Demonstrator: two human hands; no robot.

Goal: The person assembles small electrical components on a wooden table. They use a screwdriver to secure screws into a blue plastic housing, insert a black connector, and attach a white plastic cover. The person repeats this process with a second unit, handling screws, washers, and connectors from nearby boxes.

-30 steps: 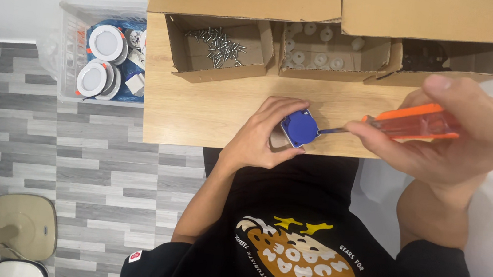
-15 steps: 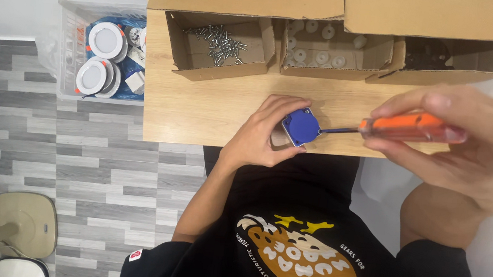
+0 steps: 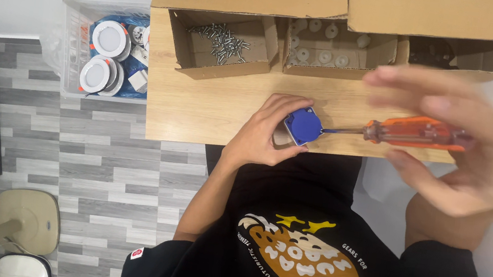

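Observation:
My left hand (image 3: 265,136) grips a small blue and white part (image 3: 302,127) at the front edge of the wooden table (image 3: 213,107). An orange-handled screwdriver (image 3: 417,132) lies level, its tip set into the blue part. My right hand (image 3: 468,151) is around the handle with fingers spread and blurred, the handle resting against the palm and fingertips.
Three open cardboard boxes stand at the back of the table: one with loose screws (image 3: 224,37), one with white round parts (image 3: 325,45), one with dark parts (image 3: 436,52). A clear bin (image 3: 105,48) of round white lamps sits on the floor at left.
My right hand has loosened from a closed grip to spread fingers around the screwdriver handle and drifted right. The left hand and blue part have stayed put.

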